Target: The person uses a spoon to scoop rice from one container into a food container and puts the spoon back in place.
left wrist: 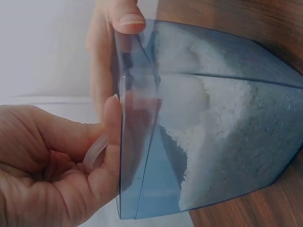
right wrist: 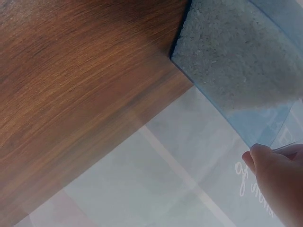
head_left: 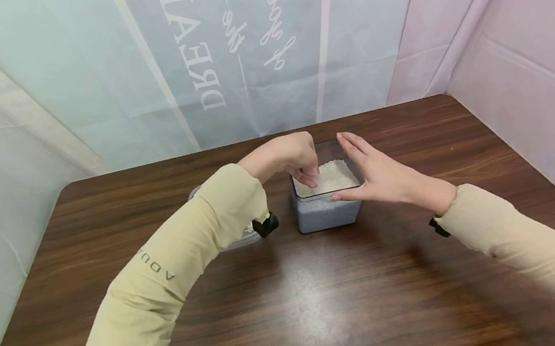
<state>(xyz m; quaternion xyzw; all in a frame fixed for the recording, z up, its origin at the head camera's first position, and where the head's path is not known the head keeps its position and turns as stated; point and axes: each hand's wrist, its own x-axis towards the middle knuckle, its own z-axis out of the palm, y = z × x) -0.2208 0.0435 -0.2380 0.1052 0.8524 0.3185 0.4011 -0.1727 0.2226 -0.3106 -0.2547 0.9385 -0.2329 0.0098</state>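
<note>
A blue translucent container (head_left: 328,213) (left wrist: 246,137) (right wrist: 236,56) of white rice (head_left: 334,175) stands on the table. My left hand (head_left: 299,155) (left wrist: 61,165) is bent down over its left side, fingers curled round a translucent curved handle (left wrist: 96,152). Through the container wall, a pale scoop-like shape (left wrist: 184,101) shows against the rice. On the right, my right hand (head_left: 382,175) (left wrist: 102,56) (right wrist: 279,179) grips the rim, thumb at the near side and fingers toward the far side.
A clear dish (head_left: 244,240) with pale contents lies left of the container, partly hidden behind the left sleeve. The brown wooden table (head_left: 298,313) ends at a printed cloth (head_left: 248,51) at the back, with cloth along both sides.
</note>
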